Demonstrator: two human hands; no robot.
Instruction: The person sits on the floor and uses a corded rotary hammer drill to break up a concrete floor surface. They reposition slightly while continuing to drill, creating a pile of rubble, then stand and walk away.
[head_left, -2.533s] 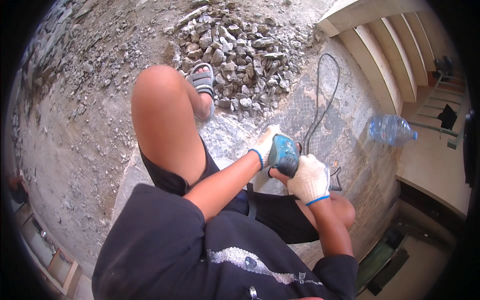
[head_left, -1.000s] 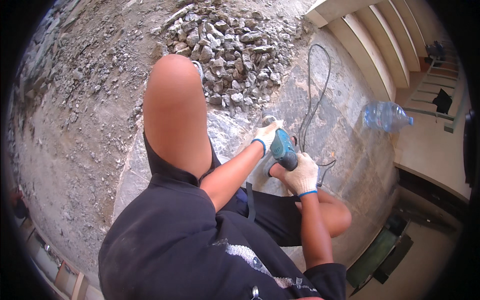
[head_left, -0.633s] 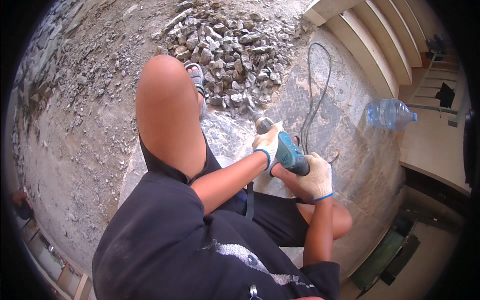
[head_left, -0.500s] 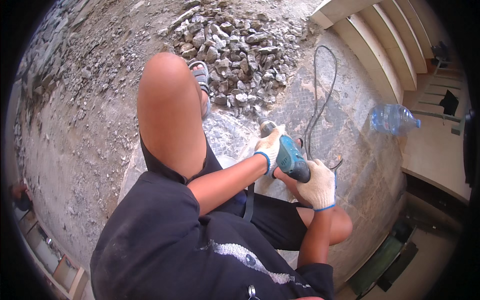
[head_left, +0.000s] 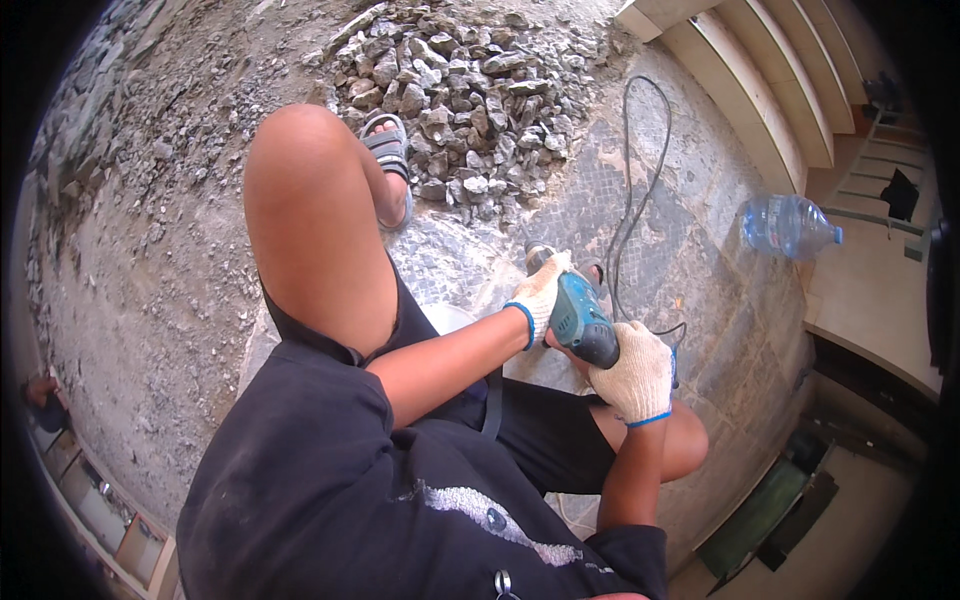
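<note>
A teal and black corded power drill [head_left: 580,315] is held in both my gloved hands, its nose pointing away from me at the tiled paving. My left hand [head_left: 541,295], in a cream knit glove with a blue cuff, wraps round the front of the drill behind its chuck [head_left: 539,255]. At the rear, my right hand [head_left: 636,373], gloved the same way, closes round the handle, which it mostly hides. The tip ends near the close edge of a heap of broken stones [head_left: 480,110]; whether it touches the ground I cannot tell.
A black cable [head_left: 628,225] loops over the paving beyond the drill. To the right lies a clear plastic bottle [head_left: 790,227] on its side, below pale steps [head_left: 740,95]. Loose rubble [head_left: 160,190] covers the ground at left. My sandaled foot [head_left: 388,160] rests beside the stone heap.
My left-side knee and foot have shifted slightly left, and the view has moved a little. Both hands keep their hold on the drill, almost in the same place.
</note>
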